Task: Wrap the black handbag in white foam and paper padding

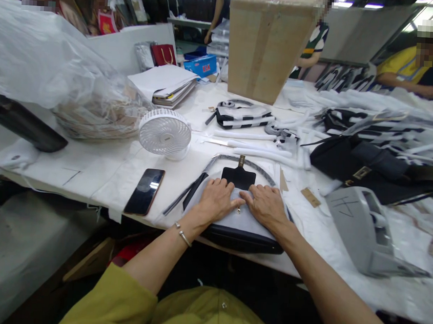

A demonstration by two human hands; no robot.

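Note:
A black handbag (246, 238) lies flat at the table's near edge, its front covered by a pale protective sheet (218, 222). My left hand (217, 199) grips its upper left side, fingers bent over the sheet's far edge and thumb pointing inward. On the upper right, my right hand (265, 204) holds it the same way, the thumbs almost meeting above a small gold clasp (239, 210). Beyond my fingers sticks out a black flap (239, 178) with a gold-coloured fitting (242, 160). A wrapped handle (262, 170) arches behind it.
Left of the bag are a phone (144, 192) and a white fan (165, 133). A grey tape dispenser (359, 229) and another black bag (370, 164) lie right. A tall carton (265, 47) stands behind a striped bag (243, 115). Other people are at work in the background.

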